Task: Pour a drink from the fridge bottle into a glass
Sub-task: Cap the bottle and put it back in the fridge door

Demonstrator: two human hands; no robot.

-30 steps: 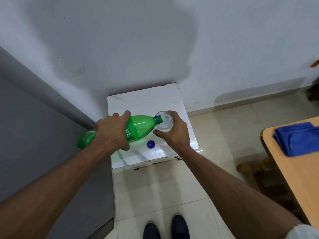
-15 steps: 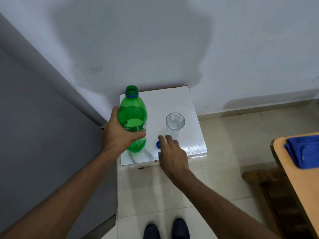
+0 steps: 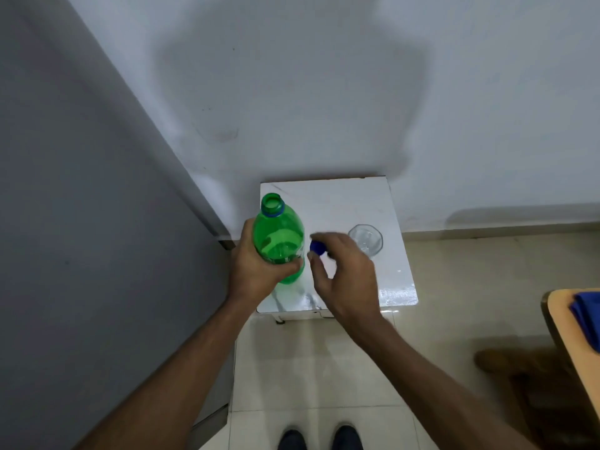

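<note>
A green plastic bottle (image 3: pixel 278 237) stands upright and uncapped on the left part of a small white table (image 3: pixel 337 203). My left hand (image 3: pixel 256 271) is wrapped around its lower body. My right hand (image 3: pixel 344 271) hovers just right of the bottle and pinches the blue cap (image 3: pixel 317 247) between thumb and fingers, slightly blurred. A clear drinking glass (image 3: pixel 366 239) stands upright on the table behind my right hand, with nothing gripping it.
A grey fridge side (image 3: pixel 81 222) fills the left, tight against the table. A white wall rises behind. At the right edge is a wooden table corner (image 3: pixel 565 323) with a blue cloth (image 3: pixel 584 316), a wooden stool (image 3: pixel 519 362) below it. My shoes (image 3: pixel 319 438) are on tiled floor.
The bottle went from tilted over the glass to upright on the table. My right hand left the glass, reached the cap on the table and lifted it beside the bottle.
</note>
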